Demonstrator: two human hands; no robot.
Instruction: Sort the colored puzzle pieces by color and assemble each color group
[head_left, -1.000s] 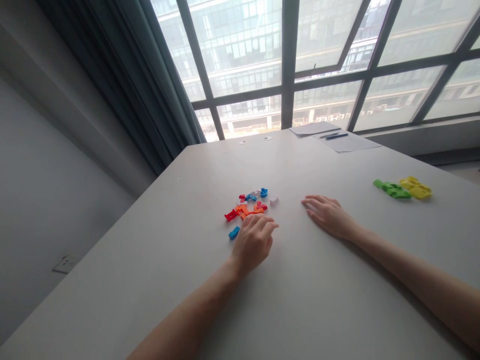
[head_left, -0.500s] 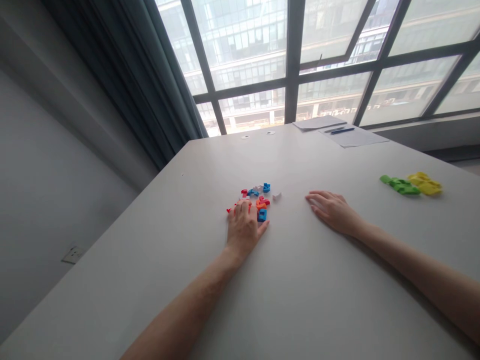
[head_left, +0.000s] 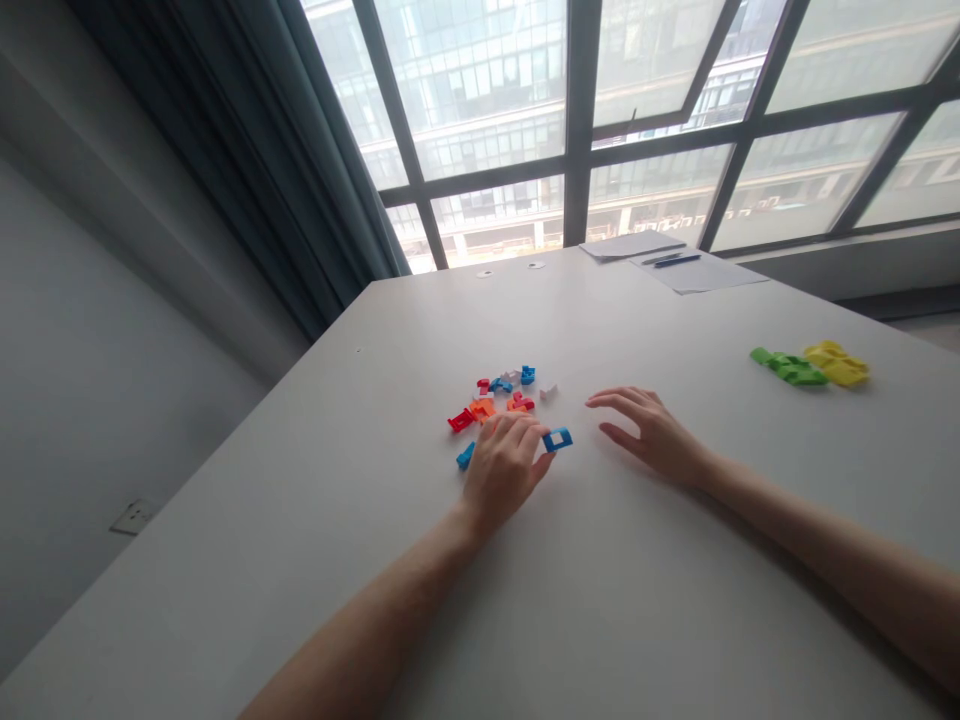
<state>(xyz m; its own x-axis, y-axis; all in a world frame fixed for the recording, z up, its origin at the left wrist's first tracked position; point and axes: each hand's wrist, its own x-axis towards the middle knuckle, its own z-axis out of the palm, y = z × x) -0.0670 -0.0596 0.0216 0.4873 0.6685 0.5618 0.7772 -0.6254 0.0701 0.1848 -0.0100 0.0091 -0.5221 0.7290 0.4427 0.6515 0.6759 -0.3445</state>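
Between the thumb and fingertips of my left hand (head_left: 505,460) is a blue plastic piece (head_left: 557,439) with a square opening, lifted at the near side of a small pile. My right hand (head_left: 651,430) is open to the right of it, fingers apart and holding nothing. Beyond my left hand lie orange pieces (head_left: 481,410), a red piece (head_left: 460,420), another red piece (head_left: 520,401), a blue piece (head_left: 528,375) and a white piece (head_left: 549,391). One more blue piece (head_left: 466,456) rests just left of my left hand, which hides part of the pile.
Green pieces (head_left: 789,367) and yellow pieces (head_left: 837,363) sit together on the white table (head_left: 600,590) at the right. Paper sheets (head_left: 705,275) with a dark blue pen (head_left: 677,261) lie at the far edge, by the window. A dark curtain (head_left: 247,150) hangs at the left.
My left hand has closed on the blue piece and moved right with it, uncovering red, orange and blue pieces. My right hand has come slightly left, its fingers more spread.
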